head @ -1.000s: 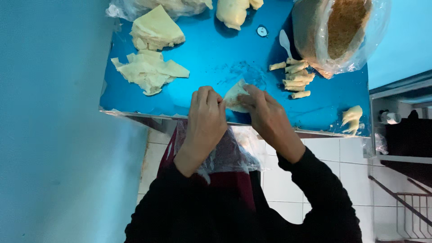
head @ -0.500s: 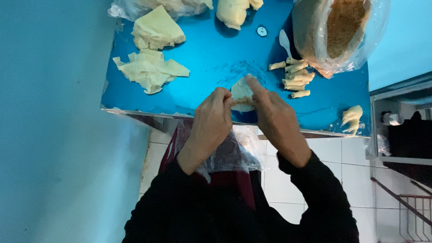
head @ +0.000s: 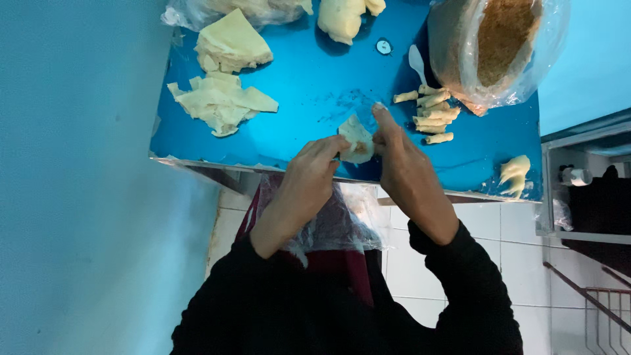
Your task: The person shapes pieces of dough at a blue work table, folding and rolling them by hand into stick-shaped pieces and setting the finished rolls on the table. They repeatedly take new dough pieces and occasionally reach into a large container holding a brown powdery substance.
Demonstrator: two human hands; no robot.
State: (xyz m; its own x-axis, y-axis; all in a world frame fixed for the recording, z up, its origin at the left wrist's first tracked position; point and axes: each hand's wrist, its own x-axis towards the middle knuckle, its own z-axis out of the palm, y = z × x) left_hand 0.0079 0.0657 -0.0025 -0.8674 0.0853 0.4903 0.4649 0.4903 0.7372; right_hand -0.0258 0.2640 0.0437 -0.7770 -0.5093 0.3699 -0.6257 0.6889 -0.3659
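Left hand (head: 307, 176): fingertips pinched on the near edge of a pastry sheet (head: 356, 140).
Right hand (head: 402, 164): fingers extended, pressed on the sheet's right side.
Pastry sheet: held between both hands at the blue worktop's (head: 315, 85) near edge.
Rolls (head: 430, 115): piled just right of the hands.
Bag of crumbs (head: 496, 46): behind the rolls.

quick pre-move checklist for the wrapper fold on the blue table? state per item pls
1. Both hands on wrapper: left hand and right hand pinch it. ok.
2. Filling inside: a brown bit shows at the lower fold. ok.
3. Wrapper whole, no tear: cannot tell.
4. Finished rolls apart from the hands: ok.
5. Spare sheets on the table, left of the hands: ok.
6. Filling bag open: ok.
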